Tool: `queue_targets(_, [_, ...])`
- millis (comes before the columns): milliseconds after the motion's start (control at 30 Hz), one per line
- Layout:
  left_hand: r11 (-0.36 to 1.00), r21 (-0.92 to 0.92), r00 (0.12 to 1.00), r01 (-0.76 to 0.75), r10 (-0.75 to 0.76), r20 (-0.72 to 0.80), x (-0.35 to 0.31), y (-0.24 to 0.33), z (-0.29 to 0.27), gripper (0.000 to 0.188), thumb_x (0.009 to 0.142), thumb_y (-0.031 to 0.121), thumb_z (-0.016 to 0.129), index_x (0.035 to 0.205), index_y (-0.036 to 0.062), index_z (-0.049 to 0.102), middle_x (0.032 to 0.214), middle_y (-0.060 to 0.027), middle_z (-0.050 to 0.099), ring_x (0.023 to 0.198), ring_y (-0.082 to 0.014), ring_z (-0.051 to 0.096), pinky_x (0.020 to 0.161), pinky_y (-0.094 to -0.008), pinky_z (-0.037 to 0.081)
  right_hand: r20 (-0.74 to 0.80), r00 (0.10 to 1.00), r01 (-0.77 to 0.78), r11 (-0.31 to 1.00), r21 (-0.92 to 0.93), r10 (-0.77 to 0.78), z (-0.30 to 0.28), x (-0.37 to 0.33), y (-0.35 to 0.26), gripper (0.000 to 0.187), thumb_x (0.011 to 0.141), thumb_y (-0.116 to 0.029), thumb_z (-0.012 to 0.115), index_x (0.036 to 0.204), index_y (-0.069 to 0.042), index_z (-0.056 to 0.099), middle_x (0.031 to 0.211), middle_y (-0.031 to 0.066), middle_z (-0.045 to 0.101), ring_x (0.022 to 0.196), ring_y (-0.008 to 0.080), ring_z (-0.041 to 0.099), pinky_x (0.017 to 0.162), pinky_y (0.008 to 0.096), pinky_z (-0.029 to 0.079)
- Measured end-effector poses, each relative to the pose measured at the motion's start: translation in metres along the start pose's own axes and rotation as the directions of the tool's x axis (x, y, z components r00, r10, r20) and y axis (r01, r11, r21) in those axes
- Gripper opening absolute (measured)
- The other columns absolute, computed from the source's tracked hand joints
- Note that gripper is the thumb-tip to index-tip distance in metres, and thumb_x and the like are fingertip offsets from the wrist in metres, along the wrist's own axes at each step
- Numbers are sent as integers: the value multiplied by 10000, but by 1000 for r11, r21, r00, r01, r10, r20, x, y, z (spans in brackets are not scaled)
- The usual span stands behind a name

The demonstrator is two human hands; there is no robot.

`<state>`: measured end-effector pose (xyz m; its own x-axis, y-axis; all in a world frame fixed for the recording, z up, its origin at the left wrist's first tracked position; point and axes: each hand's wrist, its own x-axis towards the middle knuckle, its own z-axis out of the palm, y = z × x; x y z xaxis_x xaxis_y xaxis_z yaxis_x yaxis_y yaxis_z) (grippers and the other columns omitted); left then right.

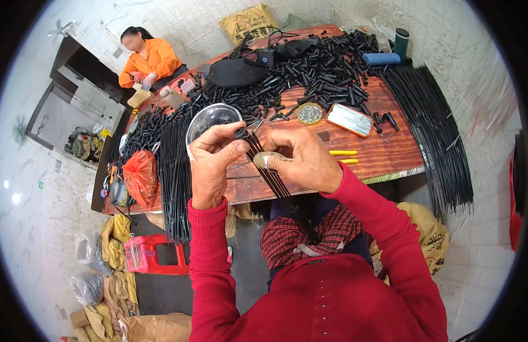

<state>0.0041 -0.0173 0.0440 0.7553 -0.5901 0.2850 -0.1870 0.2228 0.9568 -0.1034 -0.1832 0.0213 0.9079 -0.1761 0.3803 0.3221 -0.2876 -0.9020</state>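
Left hand (210, 157) pinches one small black cap (241, 133) onto a bundle of thin black rods (272, 176); right hand (304, 159) grips that bundle, near table (383, 154) edge. One clear bowl (210, 119) holds black caps; one round tin (309, 113), one flat tray (349, 119) lie farther right.

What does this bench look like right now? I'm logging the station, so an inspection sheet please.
Surface: wooden table, reddish brown, mostly covered.
Job's things: bundle of thin black rods runs from both hands down to the lap; a small black cap sits at the rods' top end.
Clutter: pile of black tubular parts, clear plastic bowl, round tin of small metal bits, flat rectangular tin, yellow-handled tools, orange bag.
Grips: left hand pinches the cap; right hand, with a taped fingertip, holds the rods.
Cables: black cord near a black pouch.
Surroundings: tiled floor, sacks, red stool, a person in orange at the far end.
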Motion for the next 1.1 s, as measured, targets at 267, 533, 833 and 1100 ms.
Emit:
queue_targets(267, [998,29,995,-58,56,85,-3,4,-4,363,769,17,764,1114,-38,667,939,-85,703,799,-115,652,734,-230,526,27,1000,8,978,206,-13,7,5,16,196,783,-195,747,792,-10,682,697,101,652,634,200,612,611,342,464])
queue_targets(533, [993,114,998,14,-7,-61,-19,25,24,388,825,-1,729,1199,-42,633,998,-78,702,810,-60,627,732,-192,509,-135,990,28,991,-134,-46,20,-4,-5,187,783,-141,770,870,7,697,794,112,713,640,152,654,582,306,491])
queue_targets(833, [993,117,996,-3,13,-86,-21,24,16,362,842,-30,693,1195,-57,620,1000,-103,695,858,-102,639,753,-216,521,-133,979,114,954,-279,-156,31,0,1,197,754,-227,748,811,-52,678,705,132,675,649,310,660,589,420,497])
queue_targets(1100, [995,92,998,-30,34,-44,-26,25,8,353,859,-35,668,1204,-67,604,997,-101,688,893,-121,648,810,-232,521,-38,971,176,813,-555,-236,29,-9,-16,227,764,-261,746,795,-54,658,667,121,640,633,314,645,557,418,476])
